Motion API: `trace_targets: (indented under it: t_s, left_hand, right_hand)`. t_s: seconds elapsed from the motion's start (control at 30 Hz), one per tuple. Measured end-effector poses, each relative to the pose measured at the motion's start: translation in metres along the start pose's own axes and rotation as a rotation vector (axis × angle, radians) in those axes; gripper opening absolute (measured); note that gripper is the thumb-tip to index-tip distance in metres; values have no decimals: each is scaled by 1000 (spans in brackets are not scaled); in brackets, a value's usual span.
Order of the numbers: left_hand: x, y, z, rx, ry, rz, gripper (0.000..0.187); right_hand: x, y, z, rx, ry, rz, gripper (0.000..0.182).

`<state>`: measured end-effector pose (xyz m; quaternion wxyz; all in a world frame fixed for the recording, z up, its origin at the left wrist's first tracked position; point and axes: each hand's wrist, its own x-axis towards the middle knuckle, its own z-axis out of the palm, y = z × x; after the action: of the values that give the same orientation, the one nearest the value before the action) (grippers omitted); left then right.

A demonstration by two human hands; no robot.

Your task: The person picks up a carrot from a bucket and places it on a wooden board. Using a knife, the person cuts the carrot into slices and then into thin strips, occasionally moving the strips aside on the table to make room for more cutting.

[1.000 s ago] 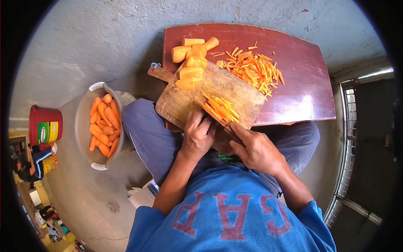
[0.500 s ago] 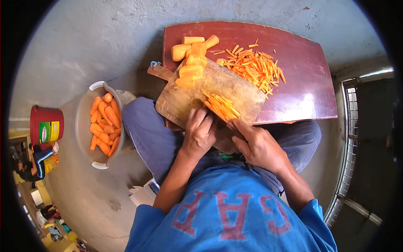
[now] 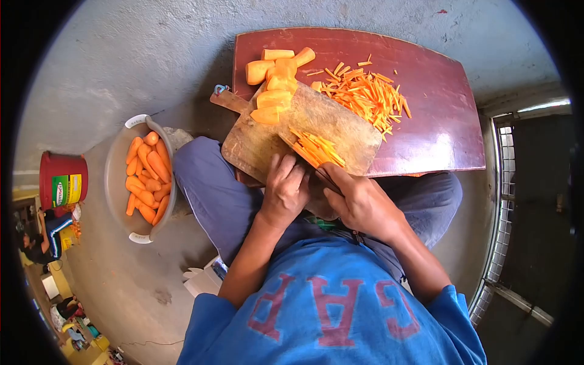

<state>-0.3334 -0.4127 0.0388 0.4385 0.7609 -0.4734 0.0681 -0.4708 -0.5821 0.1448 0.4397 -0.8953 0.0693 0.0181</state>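
Observation:
A wooden chopping board lies slanted over the near edge of the red table, its handle pointing to the upper left. My right hand is closed round a knife, whose blade is largely hidden beside the cut carrot sticks. My left hand rests at the board's near edge, left of the knife, with fingers curled; whatever they hold is hidden. Thick carrot slices sit on the board's upper left. Beyond the board lies a heap of carrot sticks.
The red table carries cut carrot chunks at its far left. On the floor to the left stands a grey tub of whole peeled carrots. Further left are a red bucket and another person. A barred door is at right.
My right hand has turned slightly, and more of the knife shows beside the carrot sticks. My left hand stays at the board's near edge. The whole view has shifted a little.

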Motion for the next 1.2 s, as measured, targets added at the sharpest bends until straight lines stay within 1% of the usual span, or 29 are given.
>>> trace_targets:
  t_s: [0.1,0.2,0.3,0.4,0.5,0.6,0.7,0.8,0.9,1.0,1.1,1.2]
  left_hand:
    - [1,0,1,4,29,38,27]
    - [4,3,4,-32,86,23,23]
    - [1,-1,3,-38,65,17,21]
    - [4,3,-3,-47,52,49,24]
    - [0,0,-1,-37,43,15,30]
    - [0,-1,-2,-31,36,21,32]
    - [-2,-3,-2,-20,17,-1,32]
    - [2,1,-1,-60,59,15,32]
    - [3,2,-2,-70,65,9,32]
    - [-1,-3,-2,-33,40,4,32]
    - [-2,-2,-4,-50,17,-16,34]
    - [2,-1,2,-64,96,18,34]
  right_hand:
    - [-3,-4,-7,-29,1,-39,49]
    - [-19,-20,-24,20,-83,122,52]
    - [-6,0,-11,90,27,-38,52]
    - [-10,-6,-15,74,37,-40,46]
    - [-20,-14,-21,63,-51,90,44]
    - [-8,-18,-21,50,-134,185,52]
    - [1,-3,-10,55,-13,-33,52]
    - [-10,-3,-17,53,8,-29,53]
    - [-21,-12,-19,45,-10,46,37]
    - [-6,-7,-7,21,-31,28,42]
    - [-2,0,-6,29,-43,3,51]
    - [-10,-7,-9,87,85,-92,38]
